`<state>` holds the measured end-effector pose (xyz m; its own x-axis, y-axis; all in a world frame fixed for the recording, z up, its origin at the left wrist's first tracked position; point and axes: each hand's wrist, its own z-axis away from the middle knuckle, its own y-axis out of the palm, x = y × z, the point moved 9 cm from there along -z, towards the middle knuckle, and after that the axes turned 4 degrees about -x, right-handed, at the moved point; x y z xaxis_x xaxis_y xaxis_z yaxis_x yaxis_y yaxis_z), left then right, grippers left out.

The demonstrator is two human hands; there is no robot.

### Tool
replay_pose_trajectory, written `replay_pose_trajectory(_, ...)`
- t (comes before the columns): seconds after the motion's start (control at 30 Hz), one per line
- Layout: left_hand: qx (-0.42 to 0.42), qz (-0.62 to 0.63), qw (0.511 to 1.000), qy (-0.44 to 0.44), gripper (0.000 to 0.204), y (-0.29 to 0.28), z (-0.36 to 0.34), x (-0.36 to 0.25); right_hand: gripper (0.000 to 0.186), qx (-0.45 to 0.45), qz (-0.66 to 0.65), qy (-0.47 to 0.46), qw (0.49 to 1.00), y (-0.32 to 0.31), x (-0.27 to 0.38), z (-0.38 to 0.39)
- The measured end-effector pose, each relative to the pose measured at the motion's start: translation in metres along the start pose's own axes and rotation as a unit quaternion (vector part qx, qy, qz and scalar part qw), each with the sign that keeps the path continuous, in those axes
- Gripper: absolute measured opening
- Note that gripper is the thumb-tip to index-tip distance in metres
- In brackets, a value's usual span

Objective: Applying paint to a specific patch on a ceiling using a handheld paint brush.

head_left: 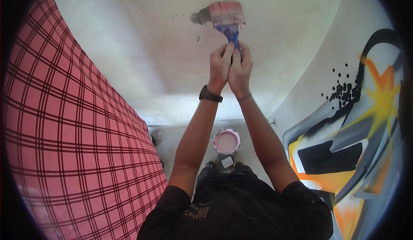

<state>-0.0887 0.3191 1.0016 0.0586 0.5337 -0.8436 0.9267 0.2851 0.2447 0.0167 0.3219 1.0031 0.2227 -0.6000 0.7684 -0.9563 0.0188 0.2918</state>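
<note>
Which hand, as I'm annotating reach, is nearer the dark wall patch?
Left. The left hand is below and right of the dark patch; the right hand is farther right, also below.

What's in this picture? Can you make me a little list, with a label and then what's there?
Left hand: gripping the brush
Right hand: on its handle too, beside the left
Brush: wide, blue handle, pink-smeared bristles up at the pale wall
Patch: dark, just left of the bristles
Bucket: below, pink inside
Left side: pink checked cloth
Right side: colourful mural
</note>
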Motion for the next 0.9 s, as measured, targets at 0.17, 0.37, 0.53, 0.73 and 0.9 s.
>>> replay_pose_trajectory(0.17,0.023,0.015,1.0,0.01,0.031,-0.013,-0.037,-0.008,0.024,-0.011,0.017,-0.019,1.0,0.031,-0.002,-0.023)
replay_pose_trajectory(0.37,0.021,0.007,0.999,-0.041,0.031,-0.036,-0.008,0.051,0.027,-0.021,0.072,0.058,0.995,0.017,-0.054,0.021)
replay_pose_trajectory(0.53,0.039,-0.046,0.995,-0.083,0.029,-0.044,0.022,0.085,0.027,-0.038,0.1,0.096,0.99,-0.004,-0.084,0.053)
replay_pose_trajectory(0.73,0.034,0.019,0.998,-0.043,0.027,-0.022,0.016,0.033,0.029,-0.02,0.051,0.049,0.997,-0.001,-0.031,0.035)
replay_pose_trajectory(0.9,-0.001,0.057,0.998,0.001,0.026,-0.006,-0.033,-0.012,0.029,0.031,0.035,-0.015,0.999,0.028,0.007,-0.021)
